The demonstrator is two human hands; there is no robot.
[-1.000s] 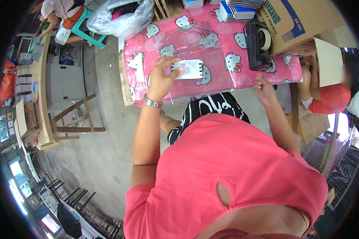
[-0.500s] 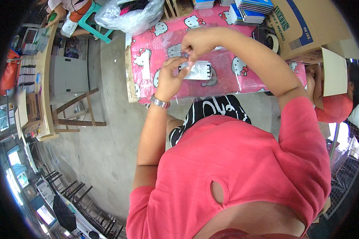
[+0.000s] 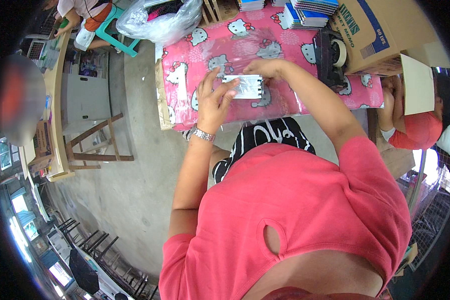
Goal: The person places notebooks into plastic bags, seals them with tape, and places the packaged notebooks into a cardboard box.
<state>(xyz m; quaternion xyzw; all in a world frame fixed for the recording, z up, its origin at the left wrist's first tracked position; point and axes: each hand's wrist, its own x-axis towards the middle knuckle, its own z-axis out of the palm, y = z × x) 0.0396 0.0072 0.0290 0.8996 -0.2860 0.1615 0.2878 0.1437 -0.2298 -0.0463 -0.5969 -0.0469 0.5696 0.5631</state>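
A small stack of white notepads (image 3: 247, 88) with black spiral binding at its ends lies on the pink table cover, with shiny clear plastic over it. My left hand (image 3: 212, 99) is at the stack's left end, fingers spread and thumb tip touching the top. Along the far right edge of the stack, my right hand (image 3: 269, 69) rests with its index finger reaching left. Its other fingers curl under, partly hidden, so what they pinch does not show. Clear plastic film (image 3: 257, 47) spreads over the cover beyond the stack.
A black tape dispenser (image 3: 330, 57) stands to the right, beside a large cardboard box (image 3: 385, 30). Blue-covered notebooks (image 3: 305, 17) are piled at the far edge. A bulging clear plastic bag (image 3: 160, 22) sits far left. Another person (image 3: 417, 130) is at the right.
My right hand has moved from the stack's left end, beside my left hand, to its far right edge, and the elbow has dropped. My left fingers have spread apart.
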